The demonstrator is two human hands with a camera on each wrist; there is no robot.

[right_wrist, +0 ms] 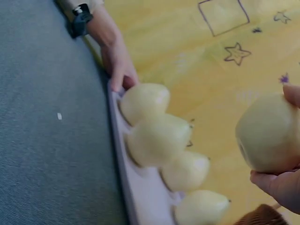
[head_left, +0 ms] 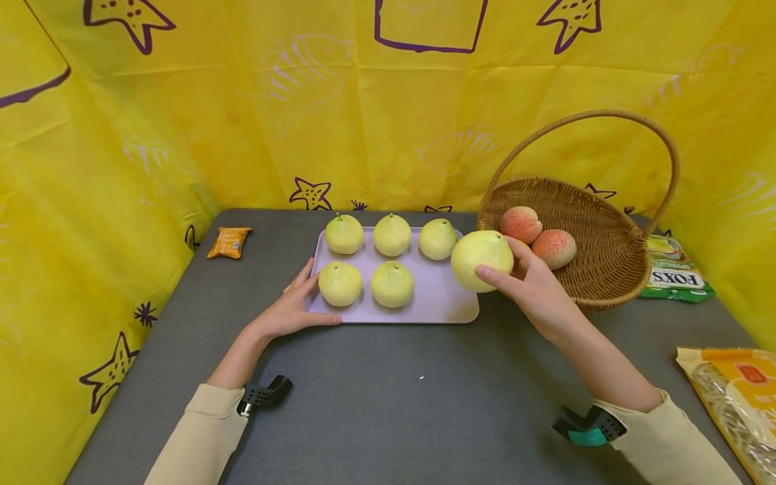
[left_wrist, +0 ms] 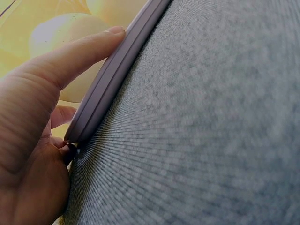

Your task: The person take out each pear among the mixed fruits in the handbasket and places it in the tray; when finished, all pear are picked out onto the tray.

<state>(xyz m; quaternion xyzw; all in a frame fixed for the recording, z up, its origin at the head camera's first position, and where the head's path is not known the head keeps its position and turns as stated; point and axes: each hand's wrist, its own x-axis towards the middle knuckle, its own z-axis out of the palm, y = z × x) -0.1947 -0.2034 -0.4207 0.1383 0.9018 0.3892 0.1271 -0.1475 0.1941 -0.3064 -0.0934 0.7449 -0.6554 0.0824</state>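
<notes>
My right hand (head_left: 536, 286) holds a pale yellow pomelo (head_left: 480, 261), thumb on the near side and fingers behind it. It is raised over the right end of a lilac tray (head_left: 439, 304). On that tray stand several more pomelos, three along the back, among them one at the back right (head_left: 438, 239), and two in front, including one at the front left (head_left: 340, 283). My left hand (head_left: 297, 304) rests at the tray's front left corner. Its straight thumb (left_wrist: 89, 54) lies along the front rim, and the other fingers reach up the left side, partly hidden.
Right of the tray, a wicker basket (head_left: 606, 259) with a tall handle holds two reddish peaches (head_left: 555, 248). Behind it lies a green FOX'S bag (head_left: 675, 279). An orange packet (head_left: 229, 242) sits back left, a yellow clear-windowed bag (head_left: 736, 397) front right. Yellow cloth hangs behind.
</notes>
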